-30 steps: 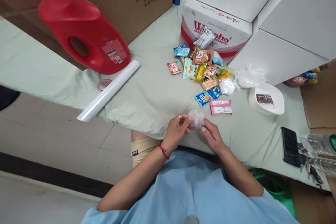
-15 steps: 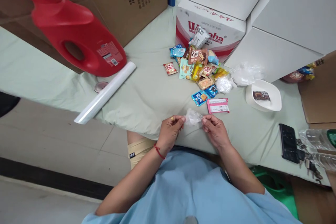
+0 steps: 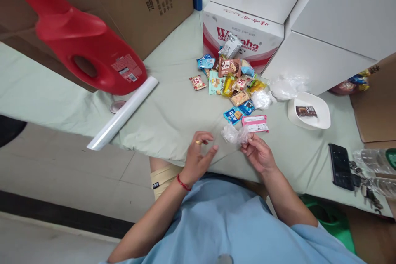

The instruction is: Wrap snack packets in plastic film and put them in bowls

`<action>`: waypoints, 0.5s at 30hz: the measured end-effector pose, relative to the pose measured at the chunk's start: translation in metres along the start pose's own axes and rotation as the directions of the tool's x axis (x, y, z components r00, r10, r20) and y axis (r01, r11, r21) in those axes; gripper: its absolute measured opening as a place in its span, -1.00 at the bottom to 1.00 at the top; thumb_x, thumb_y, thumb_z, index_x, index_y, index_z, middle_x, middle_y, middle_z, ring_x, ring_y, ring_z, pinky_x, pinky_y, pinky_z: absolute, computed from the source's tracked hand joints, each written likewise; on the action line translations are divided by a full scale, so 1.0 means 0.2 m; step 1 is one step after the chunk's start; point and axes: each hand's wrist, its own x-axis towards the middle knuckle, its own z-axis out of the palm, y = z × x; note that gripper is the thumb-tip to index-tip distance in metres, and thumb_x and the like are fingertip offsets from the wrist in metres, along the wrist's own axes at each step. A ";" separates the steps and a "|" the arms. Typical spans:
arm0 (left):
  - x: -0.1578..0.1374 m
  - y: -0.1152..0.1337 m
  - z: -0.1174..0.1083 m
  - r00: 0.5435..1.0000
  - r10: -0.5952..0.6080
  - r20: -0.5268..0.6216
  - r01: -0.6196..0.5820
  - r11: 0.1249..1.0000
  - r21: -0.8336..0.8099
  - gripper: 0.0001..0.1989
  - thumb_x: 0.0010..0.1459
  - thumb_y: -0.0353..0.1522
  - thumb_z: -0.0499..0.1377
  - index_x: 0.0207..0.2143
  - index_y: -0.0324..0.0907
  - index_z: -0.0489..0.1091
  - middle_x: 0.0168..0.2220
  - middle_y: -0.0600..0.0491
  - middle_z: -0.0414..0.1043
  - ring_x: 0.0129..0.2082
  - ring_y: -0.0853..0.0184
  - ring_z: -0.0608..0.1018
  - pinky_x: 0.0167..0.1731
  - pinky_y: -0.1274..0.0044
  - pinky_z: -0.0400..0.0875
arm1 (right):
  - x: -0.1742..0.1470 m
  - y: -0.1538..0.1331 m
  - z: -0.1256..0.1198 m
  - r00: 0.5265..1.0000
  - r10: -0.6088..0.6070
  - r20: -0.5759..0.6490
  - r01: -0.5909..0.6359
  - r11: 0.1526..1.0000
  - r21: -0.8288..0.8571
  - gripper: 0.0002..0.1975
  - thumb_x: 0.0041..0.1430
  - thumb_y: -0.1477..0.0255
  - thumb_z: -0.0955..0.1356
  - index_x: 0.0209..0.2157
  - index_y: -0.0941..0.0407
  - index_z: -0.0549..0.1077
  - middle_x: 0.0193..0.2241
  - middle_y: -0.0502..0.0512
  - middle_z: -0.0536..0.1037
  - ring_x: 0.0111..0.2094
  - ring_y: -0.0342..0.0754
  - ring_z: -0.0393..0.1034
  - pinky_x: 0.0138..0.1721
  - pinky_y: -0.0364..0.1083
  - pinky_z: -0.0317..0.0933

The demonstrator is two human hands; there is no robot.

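My right hand [image 3: 258, 152] pinches a crumpled piece of clear plastic film [image 3: 235, 134] by its right end. The film's loose part sticks out to the left, just in front of a pink and white snack packet [image 3: 255, 123]. My left hand [image 3: 201, 153] is apart from the film, thumb and fingers spread, with nothing in it. Behind the film lies a heap of small wrapped snacks [image 3: 230, 84], with a blue packet [image 3: 233, 115] at its near side and a red and cream packet [image 3: 197, 83] off to its left.
A white bowl [image 3: 324, 111] holding a brown packet stands at the right, near crumpled clear plastic [image 3: 287, 86]. A phone [image 3: 340, 167] and keys [image 3: 368, 192] lie by the right edge. At the left are a white roll [image 3: 123, 113] and a red jug [image 3: 93, 53]. Boxes [image 3: 244, 35] line the back.
My left hand has let go of the plastic film and moved slightly left, its fingers spreading. My right hand still holds the film, which now bunches up near the pink packet.
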 end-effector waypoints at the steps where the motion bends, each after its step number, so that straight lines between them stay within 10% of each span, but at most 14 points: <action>1: 0.00 0.02 0.02 0.993 0.082 0.084 -0.085 0.996 0.035 -0.72 0.18 -0.14 0.31 -0.17 -0.09 0.42 -0.08 -0.07 0.48 -0.06 0.21 0.51 0.00 0.37 0.38 | -0.01 0.00 0.01 1.000 0.003 0.016 -0.003 1.000 -0.011 -0.77 -0.03 0.35 0.52 -0.41 0.08 0.42 -0.50 -0.04 0.42 -0.49 -0.15 0.26 -0.47 -0.16 0.19; 6: 0.04 0.06 0.10 0.939 0.188 0.290 -0.201 0.979 0.017 -0.79 0.23 -0.14 0.27 -0.22 -0.07 0.51 -0.09 -0.07 0.57 0.03 0.14 0.55 0.09 0.31 0.34 | -0.04 -0.05 0.06 0.992 0.064 0.104 -0.058 0.996 -0.062 -0.79 0.01 0.32 0.50 -0.39 0.07 0.43 -0.57 -0.07 0.37 -0.57 -0.17 0.18 -0.56 -0.18 0.10; 15: 0.08 -0.02 0.06 0.957 -0.291 -0.013 0.264 0.884 -0.386 -0.53 0.22 0.09 0.20 -0.43 -0.11 0.30 -0.52 0.17 0.32 -0.50 0.42 0.38 -0.43 0.58 0.31 | 0.01 -0.14 -0.02 0.991 0.041 0.124 -0.044 0.999 0.021 -0.81 -0.04 0.36 0.48 -0.45 0.08 0.40 -0.59 -0.09 0.33 -0.60 -0.21 0.09 -0.66 -0.25 0.00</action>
